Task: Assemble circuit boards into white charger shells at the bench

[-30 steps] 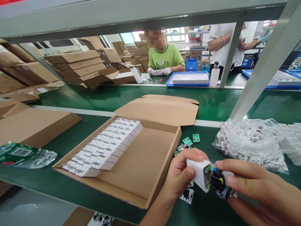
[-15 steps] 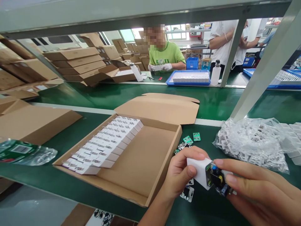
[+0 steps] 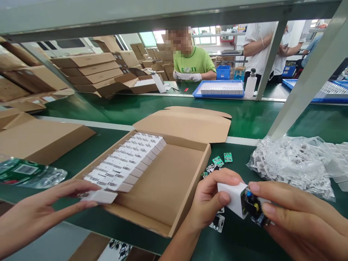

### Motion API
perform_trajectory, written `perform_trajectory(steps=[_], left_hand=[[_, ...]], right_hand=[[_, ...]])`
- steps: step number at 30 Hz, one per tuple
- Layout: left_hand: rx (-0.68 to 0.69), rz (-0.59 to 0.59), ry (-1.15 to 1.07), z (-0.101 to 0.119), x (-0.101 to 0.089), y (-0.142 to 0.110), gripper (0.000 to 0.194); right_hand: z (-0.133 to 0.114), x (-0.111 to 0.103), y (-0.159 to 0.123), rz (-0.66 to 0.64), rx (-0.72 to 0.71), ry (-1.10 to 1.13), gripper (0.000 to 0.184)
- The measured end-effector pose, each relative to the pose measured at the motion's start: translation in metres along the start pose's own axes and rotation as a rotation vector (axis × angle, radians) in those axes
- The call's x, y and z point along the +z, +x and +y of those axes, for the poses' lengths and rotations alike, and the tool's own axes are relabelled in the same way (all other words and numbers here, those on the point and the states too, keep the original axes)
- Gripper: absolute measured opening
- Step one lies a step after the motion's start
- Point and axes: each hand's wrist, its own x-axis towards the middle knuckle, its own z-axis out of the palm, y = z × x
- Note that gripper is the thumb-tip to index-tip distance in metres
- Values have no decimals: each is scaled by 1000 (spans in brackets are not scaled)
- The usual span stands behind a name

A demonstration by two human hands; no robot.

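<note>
My left hand (image 3: 208,199) is closed around a white plastic charger housing (image 3: 231,197), its open end facing right. Between the fingertips of my right hand (image 3: 293,214) is a circuit board (image 3: 253,206) with black, blue and yellow parts. The board's left end sits at the mouth of the housing; how deep it reaches inside I cannot tell. Under and behind my left hand lie loose circuit boards (image 3: 217,222) and small green boards (image 3: 227,157). Left of my hands stands an open cardboard box (image 3: 163,174) with rows of white housings (image 3: 130,159) along its left side.
Another person's hand (image 3: 54,206) grips a white housing (image 3: 100,197) at the box's near left corner. A plastic bag of white parts (image 3: 290,166) lies to the right, a bottle (image 3: 32,172) to the left. A slanted post (image 3: 301,79) rises behind the bag. A co-worker (image 3: 191,63) sits opposite.
Another person's hand has come in from the left and taken hold of a white housing at the box's near corner. My hands keep nearly the same pose, with the board at the housing's mouth.
</note>
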Motion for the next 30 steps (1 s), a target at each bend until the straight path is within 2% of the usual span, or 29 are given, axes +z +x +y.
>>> perform_trajectory(steps=[4,7,13,17,23,27,30], left_hand=[[-25,16,56,5,1,0,22],[-72,3,74,10,1,0,25],[-123,-42,64,14,-1,-1,26],[-119,-9,84,13,-1,-2,26],[-72,-6,79,12,1,-2,28],[-55,-4,73,12,1,-1,29],[-46,7,89,13,1,-1,28]], right_hand=[[4,-5,2,-84,-59,-81,42],[8,-11,0,-146,-93,-111,50],[11,-14,-6,-235,-55,-75,69],[10,-11,-5,-199,-17,-55,70],[9,-7,3,-98,64,67,49],[9,-5,6,-49,84,104,47],[10,-5,8,-68,102,116,45]])
